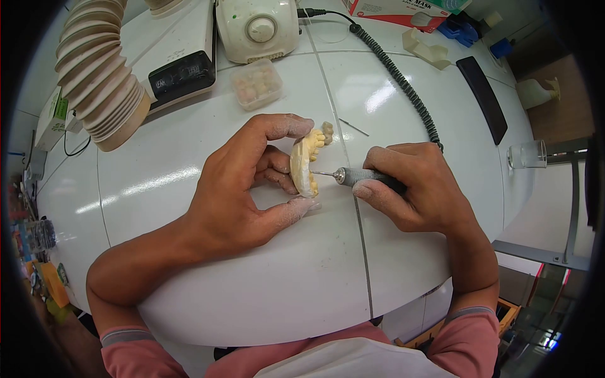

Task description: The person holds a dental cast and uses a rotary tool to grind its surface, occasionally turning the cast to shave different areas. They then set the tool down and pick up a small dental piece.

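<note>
Head view, near to far.

- Nearest: pink sleeves, both forearms resting over the white bench (pixel 283 277).
- Left hand (pixel 236 189): fingers (pixel 277 126) curled around a yellow dental cast (pixel 304 165), forefinger over the top and thumb under it, closed firmly. The cast is held on edge just above the bench at its middle, tooth row turned toward the right hand.
- Right hand (pixel 416 186): closed pen-style on a grey handpiece (pixel 365 177). Its thin bur (pixel 321 173) meets the side of the cast, low on the tooth row.
- Progress (judgement): pale dust on the fingertips of both hands suggests grinding is well under way. The cast looks whole. How much surface is left to trim cannot be told from here.
- Beyond the hands: a loose thin pin (pixel 353 127) lies on the bench, and a coiled cable (pixel 403 82) runs back from the handpiece.
- Further: a clear box of teeth (pixel 256 84), a ribbed suction hose (pixel 97 75) at far left, and a control unit (pixel 257 26) with a dial.
</note>
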The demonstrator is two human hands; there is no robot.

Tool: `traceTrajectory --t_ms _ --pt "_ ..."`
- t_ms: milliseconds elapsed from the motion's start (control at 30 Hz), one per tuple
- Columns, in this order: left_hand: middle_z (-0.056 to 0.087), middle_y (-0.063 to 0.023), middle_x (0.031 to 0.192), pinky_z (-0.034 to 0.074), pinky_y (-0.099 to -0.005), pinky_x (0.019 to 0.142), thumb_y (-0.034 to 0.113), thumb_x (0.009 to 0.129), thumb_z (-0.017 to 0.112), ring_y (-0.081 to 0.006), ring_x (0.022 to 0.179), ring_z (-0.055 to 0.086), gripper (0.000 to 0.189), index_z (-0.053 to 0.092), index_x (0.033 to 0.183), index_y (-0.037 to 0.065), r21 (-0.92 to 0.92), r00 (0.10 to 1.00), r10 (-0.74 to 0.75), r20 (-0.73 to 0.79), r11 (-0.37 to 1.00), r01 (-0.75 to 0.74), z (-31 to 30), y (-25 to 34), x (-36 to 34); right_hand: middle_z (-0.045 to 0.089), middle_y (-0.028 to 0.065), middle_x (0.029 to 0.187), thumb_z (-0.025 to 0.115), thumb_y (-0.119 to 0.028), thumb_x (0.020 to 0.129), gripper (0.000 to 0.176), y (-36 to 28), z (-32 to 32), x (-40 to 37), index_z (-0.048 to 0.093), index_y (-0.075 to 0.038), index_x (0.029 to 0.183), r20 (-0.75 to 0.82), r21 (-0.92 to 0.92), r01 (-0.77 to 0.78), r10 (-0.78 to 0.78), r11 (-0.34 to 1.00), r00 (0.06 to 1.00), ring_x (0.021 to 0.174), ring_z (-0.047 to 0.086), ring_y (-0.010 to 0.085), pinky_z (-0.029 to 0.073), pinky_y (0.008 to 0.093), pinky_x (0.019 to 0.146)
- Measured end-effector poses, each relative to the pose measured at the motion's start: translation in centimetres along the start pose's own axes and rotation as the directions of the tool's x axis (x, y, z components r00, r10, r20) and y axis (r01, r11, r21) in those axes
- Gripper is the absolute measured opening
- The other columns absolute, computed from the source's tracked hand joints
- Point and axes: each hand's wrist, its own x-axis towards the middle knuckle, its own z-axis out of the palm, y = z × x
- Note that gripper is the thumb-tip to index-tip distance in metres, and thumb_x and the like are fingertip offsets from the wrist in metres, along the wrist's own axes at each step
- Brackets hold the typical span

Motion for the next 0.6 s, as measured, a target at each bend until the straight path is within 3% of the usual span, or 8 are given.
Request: traceTrajectory --t_ms 367,600 --pt "0.053 -0.0187 0.159 0.067 -0.0328 0.099 0.0 0.088 0.094 -0.023 0.128 0.072 0.081 0.051 0.156 0.0 0.089 0.993 0.113 0.021 0.989 -0.114 -0.28 -0.68 0.05 0.063 0.0159 0.065 0.083 -0.031 0.102 0.035 -0.44 0.48 -0.09 0.07 -0.001 0.088 -0.067 0.04 -0.013 0.016 0.999 0.998 0.057 0.062 0.037 0.045 0.047 0.056" --pt "0.055 -0.0178 0.159 0.064 -0.0339 0.101 0.0 0.088 0.092 -0.0242 0.133 0.07 0.079 0.053 0.157 0.003 0.104 0.994 0.113 -0.005 0.988 -0.112 -0.15 -0.52 0.02 0.062 0.0161 0.066 0.083 -0.031 0.102 0.035 -0.66 0.44 -0.19 0.07 -0.001 0.088 -0.049 -0.008 -0.039 0.039 0.999 0.998 0.058 0.063 0.037 0.046 0.047 0.057"
